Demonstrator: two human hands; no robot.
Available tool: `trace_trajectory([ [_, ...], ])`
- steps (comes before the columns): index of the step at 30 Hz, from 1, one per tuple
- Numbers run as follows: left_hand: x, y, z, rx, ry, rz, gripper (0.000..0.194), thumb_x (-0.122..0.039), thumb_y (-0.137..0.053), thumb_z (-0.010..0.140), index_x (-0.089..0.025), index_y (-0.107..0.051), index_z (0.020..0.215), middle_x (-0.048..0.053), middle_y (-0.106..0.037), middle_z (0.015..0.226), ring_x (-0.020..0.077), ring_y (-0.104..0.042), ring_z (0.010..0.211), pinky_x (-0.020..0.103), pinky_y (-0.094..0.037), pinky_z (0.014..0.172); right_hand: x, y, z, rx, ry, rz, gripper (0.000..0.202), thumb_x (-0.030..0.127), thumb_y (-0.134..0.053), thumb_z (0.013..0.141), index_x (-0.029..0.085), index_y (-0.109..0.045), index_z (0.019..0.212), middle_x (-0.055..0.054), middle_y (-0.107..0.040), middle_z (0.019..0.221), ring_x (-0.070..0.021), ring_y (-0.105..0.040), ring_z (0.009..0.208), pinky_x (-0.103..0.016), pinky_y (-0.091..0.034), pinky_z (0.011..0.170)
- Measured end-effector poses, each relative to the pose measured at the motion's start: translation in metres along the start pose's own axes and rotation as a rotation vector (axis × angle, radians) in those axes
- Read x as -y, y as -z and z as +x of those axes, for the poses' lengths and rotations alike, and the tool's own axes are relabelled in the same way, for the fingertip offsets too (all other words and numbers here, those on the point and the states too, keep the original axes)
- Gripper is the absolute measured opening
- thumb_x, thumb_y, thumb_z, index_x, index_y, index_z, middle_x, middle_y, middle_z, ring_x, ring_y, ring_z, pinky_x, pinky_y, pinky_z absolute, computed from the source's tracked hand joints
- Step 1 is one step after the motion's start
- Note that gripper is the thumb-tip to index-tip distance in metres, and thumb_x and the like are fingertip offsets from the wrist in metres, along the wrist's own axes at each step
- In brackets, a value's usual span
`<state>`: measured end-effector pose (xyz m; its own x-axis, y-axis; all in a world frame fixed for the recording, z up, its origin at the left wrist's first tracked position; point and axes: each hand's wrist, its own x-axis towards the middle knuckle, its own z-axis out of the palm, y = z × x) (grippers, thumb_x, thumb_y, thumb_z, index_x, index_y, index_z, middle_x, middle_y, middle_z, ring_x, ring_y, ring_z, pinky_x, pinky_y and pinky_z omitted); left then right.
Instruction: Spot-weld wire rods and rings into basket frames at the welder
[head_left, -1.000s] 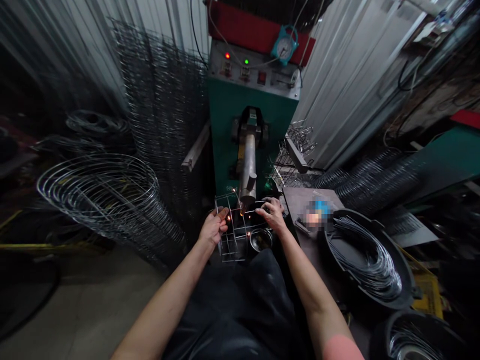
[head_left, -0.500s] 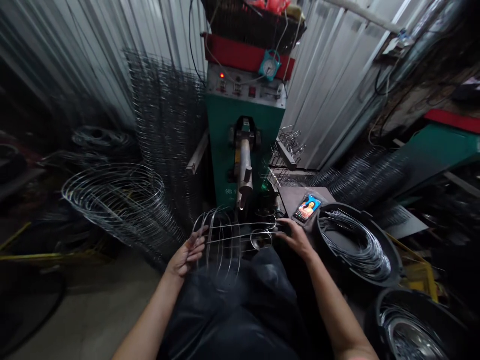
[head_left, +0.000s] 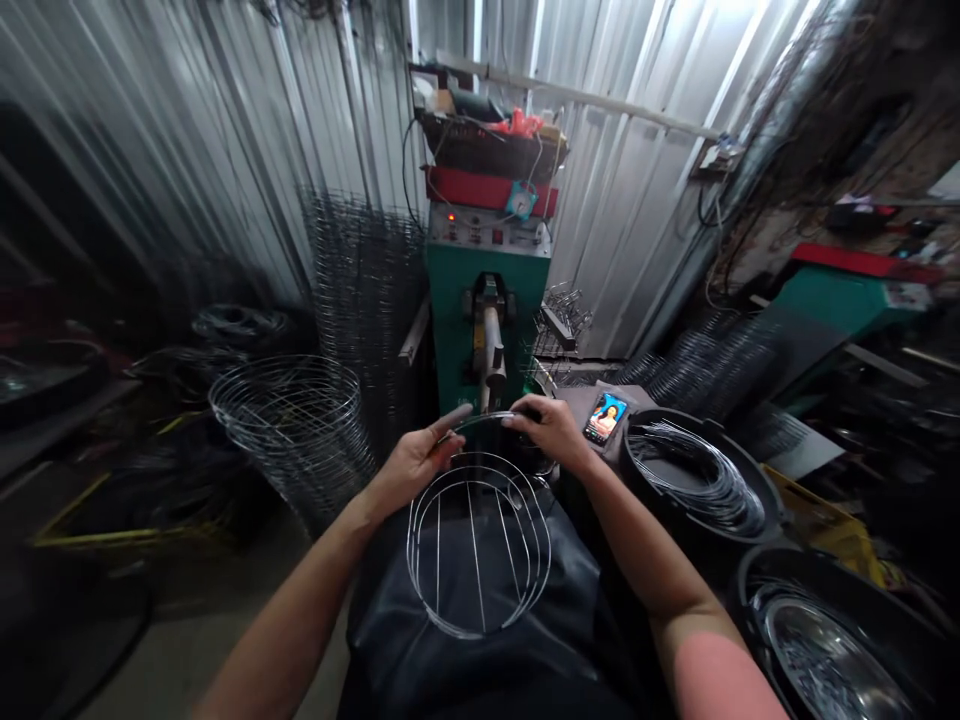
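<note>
A round wire rack (head_left: pixel 480 575) with rings and several straight cross wires rests on my dark apron (head_left: pixel 517 660). Above its far side, a curved wire (head_left: pixel 487 415) spans between my two hands. My left hand (head_left: pixel 420 455) has thumb and forefinger around its left end. On the other end, the fingers of my right hand (head_left: pixel 551 425) are closed in a pinch. Whether this wire joins the rack below, I cannot tell. Just beyond my hands stands a green machine (head_left: pixel 446 330), its metal arm (head_left: pixel 491 340) pointing toward me.
To the left stand a nested stack of wire baskets (head_left: pixel 292 420) and a tall wire stack (head_left: pixel 360 290). At right, a phone (head_left: pixel 606 415) lies beside a black tub (head_left: pixel 637 470) of wire rings; another tub (head_left: pixel 750 600) holds a metal bowl (head_left: pixel 817 640).
The rack has turned from lying sideways between my hands to showing its round face on my lap. My hands have come closer together onto the curved wire. The view has tilted up.
</note>
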<state>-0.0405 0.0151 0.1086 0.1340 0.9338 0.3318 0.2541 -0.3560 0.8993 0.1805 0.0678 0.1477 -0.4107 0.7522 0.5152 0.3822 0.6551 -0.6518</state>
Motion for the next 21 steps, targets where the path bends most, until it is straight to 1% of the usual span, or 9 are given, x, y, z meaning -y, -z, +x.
trace_trajectory([
  [2, -0.014, -0.003, 0.016, 0.005, 0.031, -0.077, 0.052, -0.039, -0.054, 0.077, -0.020, -0.050, 0.124, -0.003, -0.052, 0.061, 0.0078, -0.042, 0.049, 0.020, -0.038, 0.047, 0.002, 0.015, 0.013, 0.019, -0.004, -0.047, 0.025, 0.039, -0.058, 0.077, 0.016, -0.066, 0.082, 0.001, -0.061, 0.069, -0.0113, -0.053, 0.063, -0.021, -0.040, 0.061],
  [4, -0.013, -0.003, 0.033, -0.021, 0.129, -0.231, 0.054, -0.039, -0.055, 0.076, -0.021, -0.047, 0.126, -0.007, -0.039, 0.052, 0.0051, -0.028, 0.040, 0.017, -0.024, 0.036, -0.010, 0.028, 0.022, 0.026, -0.011, -0.098, 0.027, 0.037, -0.054, 0.079, 0.016, -0.065, 0.092, 0.001, -0.061, 0.070, -0.0116, -0.053, 0.063, -0.021, -0.039, 0.061],
  [7, 0.011, -0.005, 0.049, -0.001, 0.364, -0.391, 0.057, -0.038, -0.053, 0.078, -0.024, -0.038, 0.132, -0.010, -0.026, 0.051, 0.0034, -0.015, 0.035, 0.016, -0.010, 0.034, -0.049, 0.025, 0.020, 0.020, -0.078, -0.124, 0.031, 0.036, -0.050, 0.080, 0.016, -0.064, 0.099, 0.000, -0.060, 0.068, -0.0125, -0.052, 0.063, -0.022, -0.039, 0.059],
  [9, 0.035, -0.013, 0.050, 0.021, 0.509, -0.392, 0.054, -0.036, -0.049, 0.080, -0.024, -0.037, 0.132, -0.010, -0.024, 0.052, 0.0032, -0.014, 0.035, 0.015, -0.009, 0.035, -0.081, 0.009, 0.008, 0.031, -0.146, -0.102, 0.032, 0.037, -0.048, 0.079, 0.016, -0.065, 0.096, 0.000, -0.061, 0.068, -0.0134, -0.053, 0.065, -0.022, -0.039, 0.060],
  [11, 0.057, -0.022, 0.047, 0.042, 0.597, -0.368, 0.051, -0.034, -0.047, 0.082, -0.023, -0.038, 0.131, -0.010, -0.024, 0.052, 0.0032, -0.015, 0.035, 0.015, -0.009, 0.035, -0.111, -0.011, -0.006, 0.035, -0.212, -0.067, 0.032, 0.038, -0.048, 0.077, 0.016, -0.066, 0.091, -0.001, -0.062, 0.070, -0.0144, -0.054, 0.067, -0.023, -0.040, 0.062],
  [13, 0.075, -0.030, 0.043, 0.055, 0.633, -0.346, 0.050, -0.033, -0.045, 0.083, -0.022, -0.038, 0.131, -0.009, -0.026, 0.052, 0.0034, -0.016, 0.035, 0.016, -0.009, 0.035, -0.132, -0.028, -0.017, 0.026, -0.271, -0.025, 0.032, 0.040, -0.048, 0.076, 0.017, -0.066, 0.087, -0.001, -0.062, 0.072, -0.0150, -0.055, 0.069, -0.024, -0.041, 0.064],
  [15, 0.087, -0.034, 0.042, 0.066, 0.653, -0.320, 0.049, -0.033, -0.044, 0.083, -0.022, -0.039, 0.130, -0.009, -0.028, 0.053, 0.0035, -0.017, 0.035, 0.016, -0.009, 0.035, -0.145, -0.039, -0.023, 0.015, -0.303, 0.015, 0.031, 0.042, -0.049, 0.075, 0.017, -0.065, 0.085, -0.001, -0.062, 0.073, -0.0151, -0.054, 0.069, -0.024, -0.041, 0.065],
  [18, 0.098, -0.034, 0.046, 0.080, 0.641, -0.269, 0.049, -0.034, -0.046, 0.081, -0.022, -0.041, 0.128, -0.008, -0.030, 0.056, 0.0034, -0.018, 0.036, 0.017, -0.010, 0.036, -0.155, -0.046, -0.025, 0.004, -0.291, 0.032, 0.030, 0.042, -0.049, 0.075, 0.017, -0.064, 0.084, 0.000, -0.061, 0.071, -0.0141, -0.053, 0.066, -0.024, -0.041, 0.065],
  [21, 0.106, -0.032, 0.051, 0.074, 0.576, -0.204, 0.049, -0.040, -0.049, 0.078, -0.020, -0.048, 0.122, -0.007, -0.036, 0.059, 0.0035, -0.023, 0.038, 0.018, -0.013, 0.036, -0.160, -0.049, -0.026, 0.012, -0.269, -0.017, 0.028, 0.040, -0.047, 0.077, 0.017, -0.063, 0.084, 0.001, -0.058, 0.066, -0.0127, -0.050, 0.061, -0.022, -0.040, 0.061],
])
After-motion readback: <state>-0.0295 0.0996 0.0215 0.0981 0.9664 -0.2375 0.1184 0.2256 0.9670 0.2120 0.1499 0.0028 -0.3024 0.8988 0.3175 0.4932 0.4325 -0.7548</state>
